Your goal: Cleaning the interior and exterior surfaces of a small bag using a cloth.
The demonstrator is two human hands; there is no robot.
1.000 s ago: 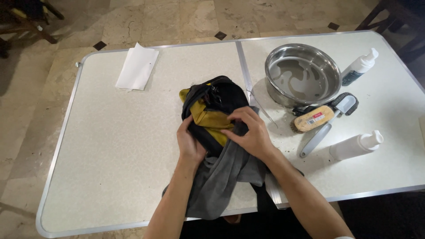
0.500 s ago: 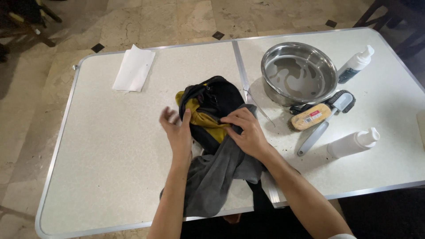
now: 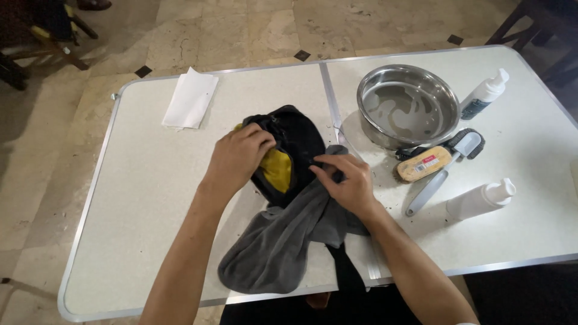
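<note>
- Head view: the black bag (image 3: 295, 144) is lying mid-tabletop (image 3: 132, 198), its long axis running away from the person, a grey cloth (image 3: 283, 241) trailing from it to the near edge.
- The left hand (image 3: 238, 157) is curling over the bag's left rim, fingers in the yellow lining (image 3: 278, 170).
- The right hand (image 3: 346, 180) is pinching the bag's right edge, just beside the cloth; both hands are touching the bag.

To the right of my right hand (image 3: 346, 180) I see a small red label (image 3: 429, 160) on the tan brush (image 3: 424, 164). Farther right, a white pump bottle (image 3: 483, 95) carries a dark label band (image 3: 474, 109); another white bottle (image 3: 480, 200) lies unlabelled nearby.
</note>
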